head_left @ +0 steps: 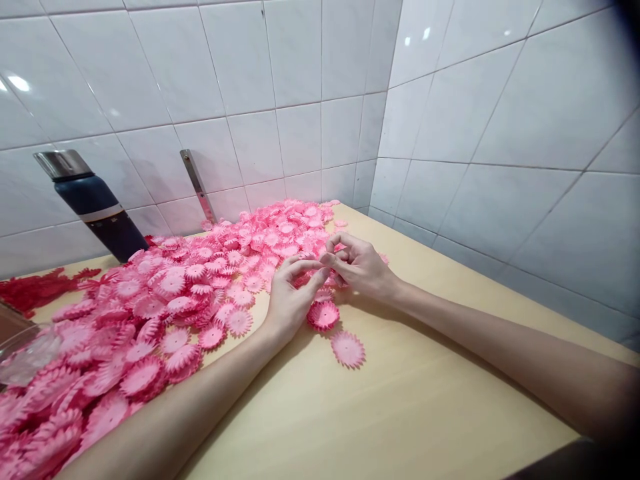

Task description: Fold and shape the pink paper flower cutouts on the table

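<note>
My left hand point(291, 297) and my right hand point(366, 270) meet above the table, fingertips pinched close together. Whatever sits between the fingertips is too small or too hidden to name. Just below them lies a small stack of pink scalloped flower discs point(323, 315). Nearer to me, a single pale pink disc point(349, 350) rests flat, with a tiny hole at its centre. A large heap of similar pink discs point(200, 287) spreads behind and to the left of my left hand, and my left forearm passes along its near edge.
At the back left a dark blue bottle point(103, 210) with a metal cap stands by the tiled wall point(270, 60). A metal strip point(197, 183) leans there too. Red material point(43, 290) and a clear plastic container point(27, 353) are at the left of the wooden table point(400, 400).
</note>
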Demonstrator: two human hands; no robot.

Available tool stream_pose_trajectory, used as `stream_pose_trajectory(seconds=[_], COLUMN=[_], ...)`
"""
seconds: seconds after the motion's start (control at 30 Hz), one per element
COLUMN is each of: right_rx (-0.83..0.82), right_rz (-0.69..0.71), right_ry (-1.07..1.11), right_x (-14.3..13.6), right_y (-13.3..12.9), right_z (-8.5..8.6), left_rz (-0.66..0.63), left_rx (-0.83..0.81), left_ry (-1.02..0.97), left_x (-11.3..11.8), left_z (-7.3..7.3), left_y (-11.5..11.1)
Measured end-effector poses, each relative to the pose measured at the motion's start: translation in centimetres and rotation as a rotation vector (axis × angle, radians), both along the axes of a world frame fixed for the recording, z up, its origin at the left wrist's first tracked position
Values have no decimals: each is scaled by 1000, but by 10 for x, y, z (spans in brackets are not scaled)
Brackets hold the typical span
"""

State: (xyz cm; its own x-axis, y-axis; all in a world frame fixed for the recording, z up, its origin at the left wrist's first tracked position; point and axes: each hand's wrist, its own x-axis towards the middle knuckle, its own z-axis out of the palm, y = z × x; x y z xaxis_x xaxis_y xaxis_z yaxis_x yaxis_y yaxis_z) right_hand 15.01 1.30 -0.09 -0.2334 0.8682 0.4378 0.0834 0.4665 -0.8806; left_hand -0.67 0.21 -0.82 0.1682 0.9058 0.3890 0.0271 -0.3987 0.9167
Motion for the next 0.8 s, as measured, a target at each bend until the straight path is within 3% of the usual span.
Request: stream_pose_trajectory(seconds=[0.2,0.4,0.6,0.8], right_rx=[71,155,31,-56], right_rz=[11,-12,60,34], right_ry=[-48,-190,-94,0], right_x=[2,3,1,-1], right_y=[3,1,-1,1], right_z=[-1,0,0,1], left_rz=[31,91,147,231], left_rx=[-97,-134,-137,-38], left_ry=[-49,-84,-140,-89], left_x=[1,1,1,-2], left_z=[6,2,-3,-5], left_y=[-3,-1,2,4])
